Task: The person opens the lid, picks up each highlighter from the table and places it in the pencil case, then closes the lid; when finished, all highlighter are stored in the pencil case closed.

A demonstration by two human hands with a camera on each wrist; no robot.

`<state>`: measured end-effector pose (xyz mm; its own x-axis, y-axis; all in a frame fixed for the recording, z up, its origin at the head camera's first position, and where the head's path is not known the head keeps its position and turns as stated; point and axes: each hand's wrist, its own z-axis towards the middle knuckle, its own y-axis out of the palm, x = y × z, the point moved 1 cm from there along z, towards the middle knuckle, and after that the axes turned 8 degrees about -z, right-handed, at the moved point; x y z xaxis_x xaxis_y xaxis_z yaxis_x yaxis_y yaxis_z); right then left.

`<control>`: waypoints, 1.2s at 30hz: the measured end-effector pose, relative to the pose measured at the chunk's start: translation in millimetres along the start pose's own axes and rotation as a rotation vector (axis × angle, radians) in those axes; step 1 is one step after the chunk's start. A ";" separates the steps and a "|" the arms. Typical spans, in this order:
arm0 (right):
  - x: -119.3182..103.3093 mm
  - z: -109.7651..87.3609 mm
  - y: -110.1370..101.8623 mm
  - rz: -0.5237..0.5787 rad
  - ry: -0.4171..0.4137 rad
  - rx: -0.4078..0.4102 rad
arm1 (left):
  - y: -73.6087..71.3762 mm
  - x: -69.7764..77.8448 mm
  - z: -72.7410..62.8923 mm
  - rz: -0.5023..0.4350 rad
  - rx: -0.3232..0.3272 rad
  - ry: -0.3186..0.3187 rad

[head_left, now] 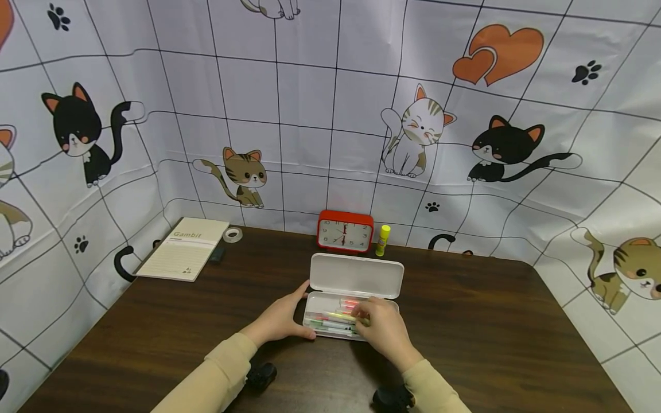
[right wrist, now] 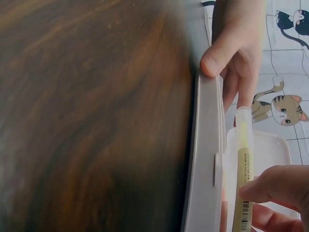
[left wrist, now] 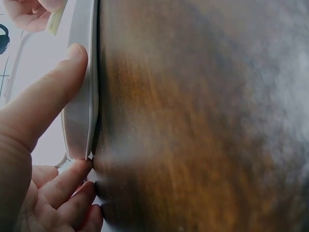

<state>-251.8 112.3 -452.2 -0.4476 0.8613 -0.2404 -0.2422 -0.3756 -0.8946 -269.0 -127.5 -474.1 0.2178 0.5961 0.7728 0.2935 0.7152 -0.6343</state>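
A white pencil case [head_left: 356, 276] lies on the table with its lid tipped back. Several pens [head_left: 330, 326], some green and white, some pink-red, lie inside. My left hand [head_left: 279, 318] holds the case at its left end; in the left wrist view its thumb [left wrist: 67, 72] lies against the front wall and the fingers bend at the end. Over the right half of the case, my right hand [head_left: 384, 330] pinches a yellow highlighter [right wrist: 244, 188] with a clear cap between thumb and fingers. The highlighter lies lengthwise just above the other pens.
Behind the case stand a red clock [head_left: 345, 231] and a yellow glue stick [head_left: 383, 240]. A notepad [head_left: 181, 249], a tape roll [head_left: 233, 234] and a small dark object [head_left: 217, 254] lie at the back left of the brown table [head_left: 490, 332]. A cat-print curtain [head_left: 310, 115] hangs behind.
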 end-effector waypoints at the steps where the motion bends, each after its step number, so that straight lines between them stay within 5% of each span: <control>1: -0.9 1.0 0.9 0.002 -0.009 0.001 | 0.1 0.0 0.2 0.000 0.000 0.001; 15: -12.2 8.1 8.4 0.091 -0.057 -0.023 | 0.6 2.2 -0.9 0.001 -0.009 0.014; 36: 17.1 -5.5 -4.9 0.157 0.095 0.074 | 0.7 -1.4 -0.5 -0.005 -0.005 -0.012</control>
<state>-253.5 130.7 -454.0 -0.4024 0.8175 -0.4121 -0.2402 -0.5287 -0.8141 -268.7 -128.0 -475.6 0.2050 0.5965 0.7760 0.2990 0.7167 -0.6300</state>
